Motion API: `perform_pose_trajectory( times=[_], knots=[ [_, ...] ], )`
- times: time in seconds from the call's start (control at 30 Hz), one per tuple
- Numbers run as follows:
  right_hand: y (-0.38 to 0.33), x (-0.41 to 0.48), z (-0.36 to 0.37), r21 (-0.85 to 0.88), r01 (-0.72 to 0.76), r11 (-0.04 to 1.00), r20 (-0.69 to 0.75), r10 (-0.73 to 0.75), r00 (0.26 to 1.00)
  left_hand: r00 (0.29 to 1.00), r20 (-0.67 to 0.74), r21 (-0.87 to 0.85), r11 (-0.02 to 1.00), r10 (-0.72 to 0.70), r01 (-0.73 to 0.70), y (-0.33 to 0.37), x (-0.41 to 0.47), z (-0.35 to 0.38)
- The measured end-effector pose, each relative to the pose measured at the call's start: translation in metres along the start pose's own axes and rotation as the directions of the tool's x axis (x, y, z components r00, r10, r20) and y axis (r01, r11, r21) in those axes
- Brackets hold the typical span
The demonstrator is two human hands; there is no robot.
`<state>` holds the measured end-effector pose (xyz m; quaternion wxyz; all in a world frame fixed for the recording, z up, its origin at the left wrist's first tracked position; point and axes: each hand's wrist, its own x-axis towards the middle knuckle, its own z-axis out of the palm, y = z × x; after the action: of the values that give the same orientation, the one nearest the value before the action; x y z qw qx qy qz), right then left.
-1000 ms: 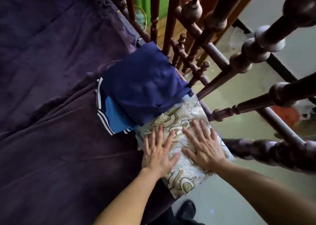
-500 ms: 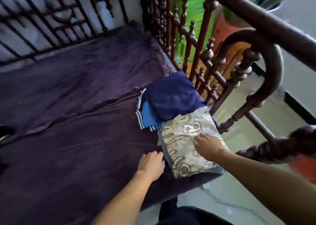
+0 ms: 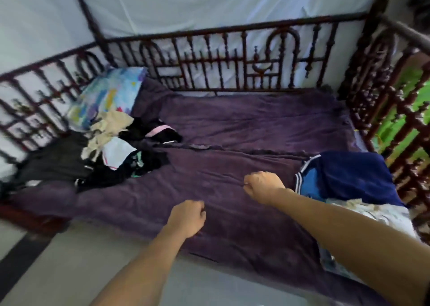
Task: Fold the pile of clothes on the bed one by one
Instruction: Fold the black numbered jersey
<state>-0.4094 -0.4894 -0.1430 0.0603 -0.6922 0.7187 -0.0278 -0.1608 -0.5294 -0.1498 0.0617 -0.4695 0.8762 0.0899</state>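
Note:
A loose pile of unfolded clothes (image 3: 111,156), black, beige and white pieces, lies on the left of the purple-sheeted bed (image 3: 244,128). On the right edge sits a folded stack: a navy garment (image 3: 356,177) on top of a blue one with white stripes (image 3: 307,184), and a pale patterned cloth (image 3: 377,212) in front, partly hidden by my right forearm. My left hand (image 3: 187,217) and my right hand (image 3: 263,185) hover over the middle of the sheet with fingers curled, holding nothing.
A colourful pillow (image 3: 109,96) leans in the back left corner behind the pile. A dark carved wooden railing (image 3: 232,56) encloses the back and both sides of the bed. Pale floor (image 3: 69,259) lies in front.
Both hands have left the patterned cloth on the stack and moved left over the bare sheet, fingers now curled. My view has swung left, bringing the unfolded pile into sight.

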Motion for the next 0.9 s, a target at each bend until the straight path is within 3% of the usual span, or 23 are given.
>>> perform_pose_trajectory(
  times=[0.17,0.5,0.63,0.9],
  knots=[
    [-0.111,0.072,-0.009,-0.026,0.118,0.993,-0.030,-0.119,0.992,0.988,-0.066,-0.038,0.990,-0.139,0.136,-0.115,-0.035,-0.019],
    [-0.341,0.202,0.019,0.073,0.169,0.983,0.016,-0.170,0.985,0.956,-0.037,-0.013,0.957,-0.290,0.290,-0.370,-0.076,-0.056],
    [-0.387,0.250,0.025,0.071,0.200,0.977,0.023,-0.202,0.979,0.949,-0.054,-0.041,0.950,-0.311,0.309,-0.437,-0.059,-0.063],
    [-0.424,0.371,0.081,0.073,0.142,0.987,0.124,-0.151,0.981,0.945,0.054,-0.042,0.945,-0.323,0.325,-0.548,0.019,-0.051]
  ],
)
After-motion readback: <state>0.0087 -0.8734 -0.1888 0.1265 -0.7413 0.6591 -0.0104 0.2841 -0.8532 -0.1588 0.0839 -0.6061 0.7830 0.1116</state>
